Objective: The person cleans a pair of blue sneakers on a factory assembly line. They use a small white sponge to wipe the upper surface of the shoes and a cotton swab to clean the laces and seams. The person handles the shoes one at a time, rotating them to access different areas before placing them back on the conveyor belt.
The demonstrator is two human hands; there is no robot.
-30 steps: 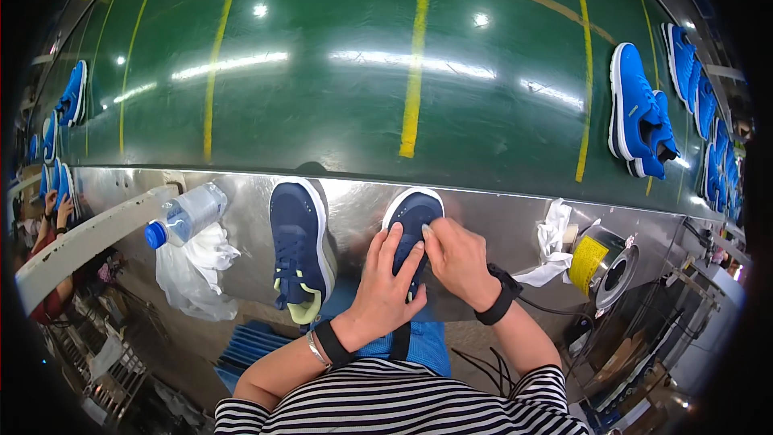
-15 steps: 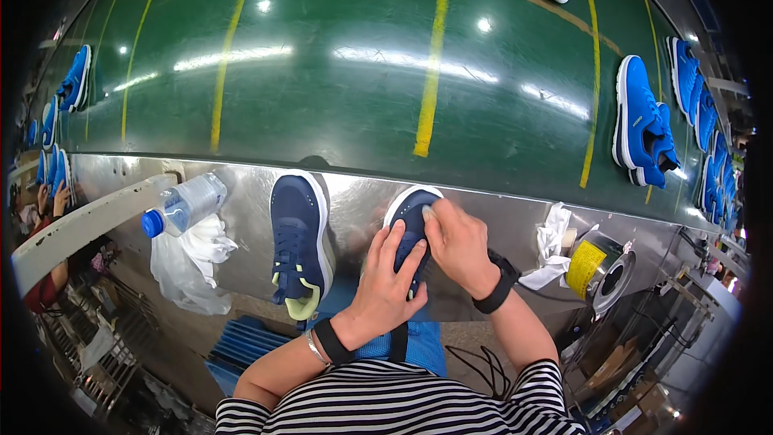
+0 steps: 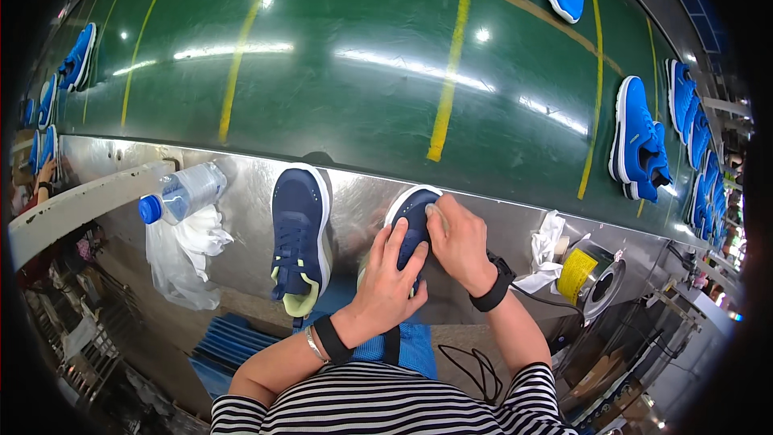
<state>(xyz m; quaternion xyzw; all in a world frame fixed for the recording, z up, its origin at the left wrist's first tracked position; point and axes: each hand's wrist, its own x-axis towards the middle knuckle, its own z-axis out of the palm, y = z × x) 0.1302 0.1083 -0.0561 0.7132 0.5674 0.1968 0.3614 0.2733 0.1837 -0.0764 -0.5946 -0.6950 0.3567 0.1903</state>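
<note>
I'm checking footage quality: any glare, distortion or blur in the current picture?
Head view: light streaks glare off the green belt; head view: edges bend near the black rim; head view: the left hand and right hand look fairly sharp.

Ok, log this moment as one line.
left hand: on navy shoe | right hand: at its toe | second navy shoe: on metal ledge

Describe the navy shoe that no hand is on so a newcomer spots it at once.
Find the green belt, then the metal ledge along its near edge. On that ledge, left of the left hand, the navy shoe points its toe at the belt. No hand touches it and its pale-green lining shows; the other shoe has the left and right hand on it.
</note>
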